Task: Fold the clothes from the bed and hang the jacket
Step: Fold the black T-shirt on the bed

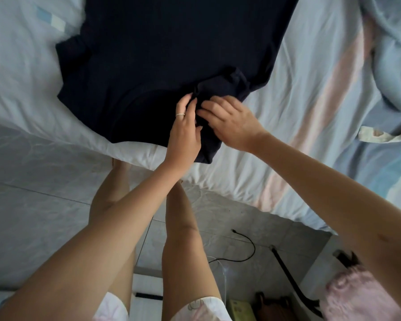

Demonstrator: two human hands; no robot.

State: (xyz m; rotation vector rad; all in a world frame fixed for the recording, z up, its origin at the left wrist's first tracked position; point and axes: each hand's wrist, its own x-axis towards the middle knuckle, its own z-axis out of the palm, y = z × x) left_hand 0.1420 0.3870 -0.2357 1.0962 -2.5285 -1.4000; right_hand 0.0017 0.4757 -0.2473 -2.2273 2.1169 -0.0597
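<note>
Dark navy garment (167, 54) lies on a pale bedsheet (21, 93). Left hand (185, 133) and right hand (229, 122), together, pinch its bunched fabric.

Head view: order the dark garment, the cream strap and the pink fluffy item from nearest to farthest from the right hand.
1. dark garment, on the bed, gripped by the right hand.
2. cream strap, on the bed to the right.
3. pink fluffy item, at the bottom right corner.

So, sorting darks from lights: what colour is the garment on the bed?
The garment is plain dark navy, nearly black, in the head view.
</note>
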